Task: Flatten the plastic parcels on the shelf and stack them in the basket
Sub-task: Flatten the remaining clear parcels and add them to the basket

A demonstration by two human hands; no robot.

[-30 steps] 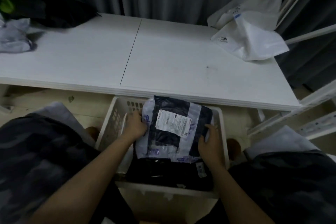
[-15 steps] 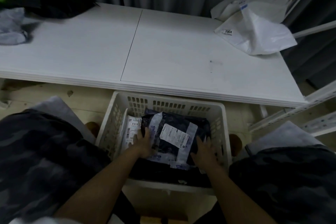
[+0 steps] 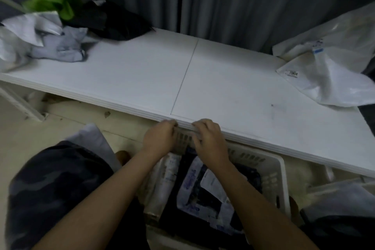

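Observation:
The white slatted basket (image 3: 282, 170) stands on the floor between my knees, partly under the white shelf (image 3: 142, 75). On top of the stack inside lies a dark parcel (image 3: 203, 191) in clear plastic with a white label. My left hand (image 3: 160, 138) and my right hand (image 3: 211, 140) hover side by side above the basket's far wall, at the shelf's front edge. Their fingers are curled and hold nothing. White plastic parcels (image 3: 328, 79) lie on the shelf at the far right. Crumpled grey-white parcels (image 3: 58, 46) and a black one (image 3: 113, 22) lie at the far left.
Something green (image 3: 58, 4) sits behind the left pile. Dark curtains (image 3: 223, 2) hang behind the shelf. My knees in camouflage shorts (image 3: 50, 184) flank the basket. A white frame leg (image 3: 18, 103) stands under the shelf at the left.
Both hands let go of the dark parcel, which stays in the basket. They rose to the shelf's front edge. My view swung left, bringing the left pile into sight.

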